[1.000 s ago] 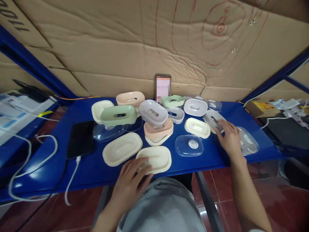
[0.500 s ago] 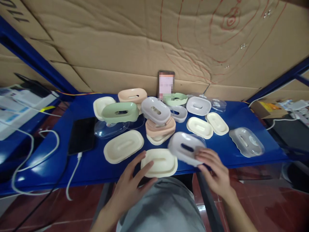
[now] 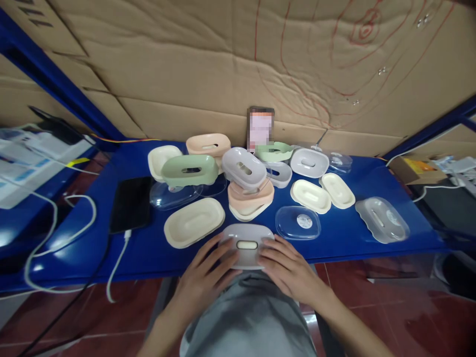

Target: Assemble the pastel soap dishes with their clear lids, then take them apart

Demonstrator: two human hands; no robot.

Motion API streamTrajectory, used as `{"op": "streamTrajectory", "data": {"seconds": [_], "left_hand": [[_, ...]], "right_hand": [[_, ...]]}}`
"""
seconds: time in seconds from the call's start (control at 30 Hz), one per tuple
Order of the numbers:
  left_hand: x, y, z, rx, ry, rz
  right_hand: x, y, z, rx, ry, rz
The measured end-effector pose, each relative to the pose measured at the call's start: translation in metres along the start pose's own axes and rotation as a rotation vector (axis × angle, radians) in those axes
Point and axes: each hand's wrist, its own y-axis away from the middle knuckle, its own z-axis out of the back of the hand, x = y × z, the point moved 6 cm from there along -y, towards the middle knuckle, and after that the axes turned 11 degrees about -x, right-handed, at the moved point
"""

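Note:
At the table's front edge lies a pale grey soap dish (image 3: 247,233) with an oval slot in its floor. Cream shows through that slot; the cream tray beneath is otherwise covered. My left hand (image 3: 204,275) grips the dish's left end, fingers bent over the rim. At the right end, my right hand (image 3: 292,270) holds it the same way. Just beyond my right hand is a clear lid (image 3: 288,221) with a round white sticker. A cream tray (image 3: 195,221) lies left of the dish. Behind it, a peach dish (image 3: 250,196) sits on another cream tray, under a tilted grey dish (image 3: 238,158).
A green dish (image 3: 171,171) and a peach dish (image 3: 208,141) stand back left. Cream trays (image 3: 310,196) and a translucent piece (image 3: 383,218) lie right. A black phone (image 3: 130,206) with a white cable is at left. Another phone (image 3: 260,126) leans on the cardboard wall (image 3: 178,64).
The grey soap dish has moved left onto the nearest cream tray, covering it. My right hand came with it, and my left hand has closed on its other end. The stickered lid is now uncovered.

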Motion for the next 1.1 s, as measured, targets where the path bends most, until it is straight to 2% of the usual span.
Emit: {"op": "streamTrajectory", "data": {"seconds": [0.07,0.13,0.27,0.37,0.47,0.6,0.77,0.93,1.1], "left_hand": [[0.0,0.0,0.0,0.0,0.001,0.002],[0.0,-0.001,0.001,0.01,0.023,0.031],[0.0,-0.004,0.005,0.022,0.095,0.095],[-0.002,-0.006,0.005,0.029,0.127,0.104],[-0.003,-0.007,0.004,0.011,0.124,0.113],[-0.002,-0.005,0.002,0.019,0.106,0.138],[0.0,-0.002,0.001,0.013,0.109,0.154],[0.001,-0.001,0.0,0.035,0.123,0.165],[0.002,0.002,0.001,0.034,0.134,0.188]], "right_hand": [[-0.006,0.006,0.002,0.013,0.027,-0.001],[-0.024,0.017,0.012,-0.001,0.083,-0.07],[-0.075,0.054,0.045,-0.118,0.297,-0.415],[-0.091,0.075,0.059,-0.163,0.348,-0.567],[-0.086,0.075,0.059,-0.249,0.32,-0.604],[-0.076,0.059,0.046,-0.323,0.274,-0.584],[-0.073,0.046,0.035,-0.287,0.177,-0.549],[-0.072,0.039,0.027,-0.137,0.184,-0.517],[-0.075,0.039,0.04,-0.289,0.127,-0.593]]}}
